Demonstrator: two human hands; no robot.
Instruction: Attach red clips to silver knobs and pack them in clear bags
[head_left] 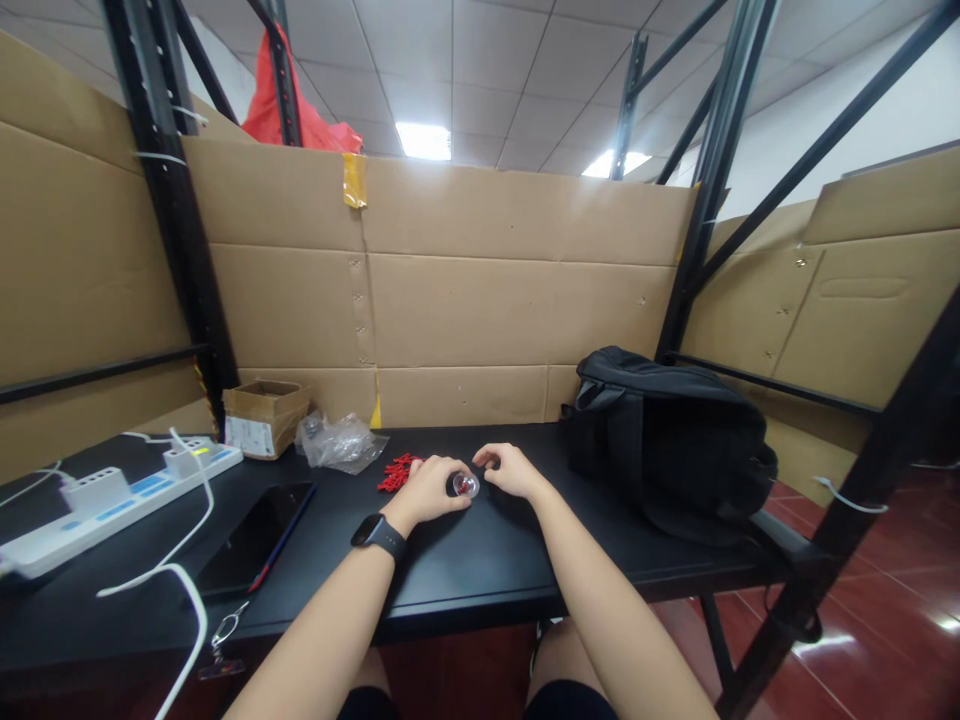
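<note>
My left hand (433,489) is wrapped round a small clear round container (466,485) with a dark part at its side. Something red shows inside it. Just right of the container, my right hand (511,470) hovers with its fingers curled in toward the thumb. Whatever its fingertips may pinch is too small to make out. A pile of small red branching pieces (396,473) lies on the black table (480,570), behind my left hand and partly covered by it.
On the left are a white power strip (120,510) with cables, a phone (259,540), a keyring (225,630), a small cardboard box (266,415) and a crumpled plastic bag (341,443). A black backpack (667,440) stands right. Cardboard panels (465,300) wall the back.
</note>
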